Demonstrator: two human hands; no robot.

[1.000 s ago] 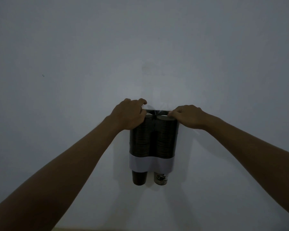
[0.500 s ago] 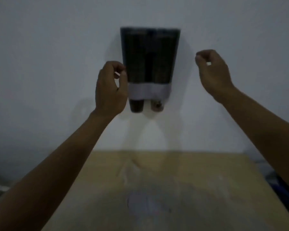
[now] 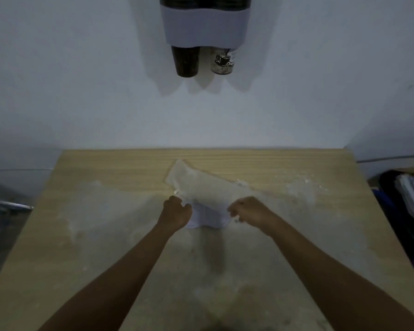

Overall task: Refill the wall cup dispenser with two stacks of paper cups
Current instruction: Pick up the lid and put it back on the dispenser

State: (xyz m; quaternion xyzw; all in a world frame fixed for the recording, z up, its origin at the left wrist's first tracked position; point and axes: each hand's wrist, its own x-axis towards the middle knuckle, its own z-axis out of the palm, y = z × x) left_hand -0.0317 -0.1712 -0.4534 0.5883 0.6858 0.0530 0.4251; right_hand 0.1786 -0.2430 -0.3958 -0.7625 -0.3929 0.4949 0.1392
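Note:
The wall cup dispenser (image 3: 203, 25) hangs at the top of the head view, a pale band around its lower part. A dark cup (image 3: 186, 62) and a printed cup (image 3: 222, 62) stick out of its two openings. Down on the wooden table (image 3: 105, 235), an empty clear plastic wrapper (image 3: 201, 183) lies slanting away from me. My left hand (image 3: 176, 211) and my right hand (image 3: 249, 210) pinch its near end from either side. Something white (image 3: 207, 218) sits between the two hands; I cannot tell what it is.
The table stands against a white wall (image 3: 81, 91). A dark bag with white sheets (image 3: 406, 197) is off the table's right edge. A metal object (image 3: 7, 206) lies beyond the left edge. White dusty smears cover much of the tabletop.
Both hands left the dispenser's top and dropped to the table, where they took hold of the plastic wrapper. My view tilted down from the wall to the tabletop.

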